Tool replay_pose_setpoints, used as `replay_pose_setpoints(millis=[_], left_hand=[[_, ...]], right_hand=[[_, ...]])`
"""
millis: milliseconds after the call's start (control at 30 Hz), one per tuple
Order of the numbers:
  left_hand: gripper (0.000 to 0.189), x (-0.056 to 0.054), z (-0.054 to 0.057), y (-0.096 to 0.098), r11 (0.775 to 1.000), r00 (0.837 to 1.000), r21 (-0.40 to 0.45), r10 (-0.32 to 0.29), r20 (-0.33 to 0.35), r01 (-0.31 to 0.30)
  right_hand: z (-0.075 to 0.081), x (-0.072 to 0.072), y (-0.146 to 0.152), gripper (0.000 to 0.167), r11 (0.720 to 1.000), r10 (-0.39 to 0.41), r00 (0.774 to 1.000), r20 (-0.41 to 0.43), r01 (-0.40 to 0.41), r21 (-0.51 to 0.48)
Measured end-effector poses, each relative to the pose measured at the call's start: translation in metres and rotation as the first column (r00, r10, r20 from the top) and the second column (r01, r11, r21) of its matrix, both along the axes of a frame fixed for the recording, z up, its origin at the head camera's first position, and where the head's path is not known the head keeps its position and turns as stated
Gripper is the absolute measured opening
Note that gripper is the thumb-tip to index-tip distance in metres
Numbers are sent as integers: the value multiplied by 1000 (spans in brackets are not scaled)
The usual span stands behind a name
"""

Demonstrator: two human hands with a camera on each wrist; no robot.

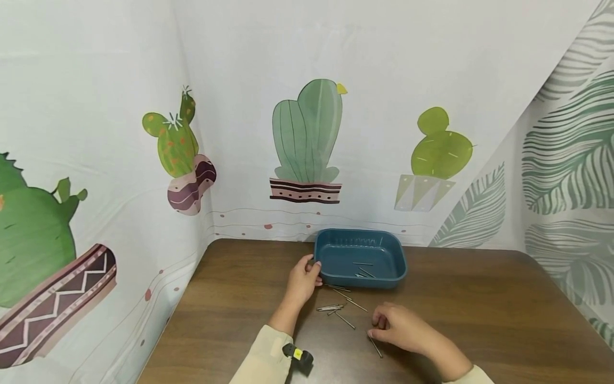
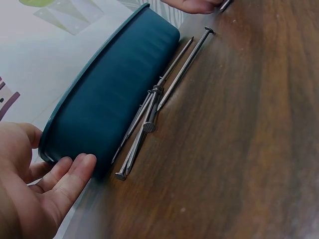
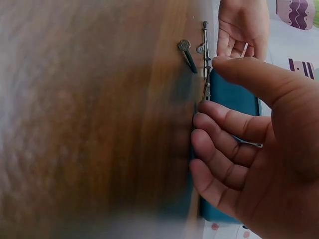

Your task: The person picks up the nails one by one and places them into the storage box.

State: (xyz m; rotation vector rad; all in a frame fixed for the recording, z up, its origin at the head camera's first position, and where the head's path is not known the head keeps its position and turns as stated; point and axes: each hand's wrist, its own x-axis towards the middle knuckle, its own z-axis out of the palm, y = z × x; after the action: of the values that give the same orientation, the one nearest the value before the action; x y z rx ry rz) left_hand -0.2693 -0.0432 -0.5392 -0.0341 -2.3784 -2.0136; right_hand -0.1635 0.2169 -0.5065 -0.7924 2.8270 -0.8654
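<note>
A blue plastic tray stands at the back of the table, with several nails lying inside. My left hand grips its near left corner. In the left wrist view, the thumb is at the rim and the fingers rest against the outer wall. Loose nails lie scattered before the tray, some crossing each other. At the right, my right hand is low over the table, its thumb by the end of a single nail. Its fingers are loosely bent, with the thumb apart from them.
The brown wooden table reaches to a white cloth backdrop printed with cacti and leaves. A black strap with a yellow mark is on the left sleeve.
</note>
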Motion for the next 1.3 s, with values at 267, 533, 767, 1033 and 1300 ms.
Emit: replay_pose_setpoints(millis=[267, 533, 767, 1033, 1300], left_hand=[[47, 0, 0, 0, 1000, 1000, -7, -4, 9, 4], [47, 0, 0, 0, 1000, 1000, -9, -8, -9, 8], [46, 0, 0, -1, 1000, 1000, 0, -5, -4, 5], [47, 0, 1, -2, 1000, 1000, 2, -6, -1, 6], [47, 0, 1, -1, 1000, 1000, -8, -6, -2, 6]], right_hand=[[-5, -2, -3, 32, 999, 3, 1000, 2, -3, 41], [-5, -3, -2, 26, 1000, 5, 999, 51, -6, 28], [-4, -4, -2, 16, 1000, 0, 994, 109, 1, -9], [-2, -7, -2, 14, 999, 0, 988, 152, 6, -38], [-4, -8, -2, 16, 999, -26, 990, 138, 30, -28]])
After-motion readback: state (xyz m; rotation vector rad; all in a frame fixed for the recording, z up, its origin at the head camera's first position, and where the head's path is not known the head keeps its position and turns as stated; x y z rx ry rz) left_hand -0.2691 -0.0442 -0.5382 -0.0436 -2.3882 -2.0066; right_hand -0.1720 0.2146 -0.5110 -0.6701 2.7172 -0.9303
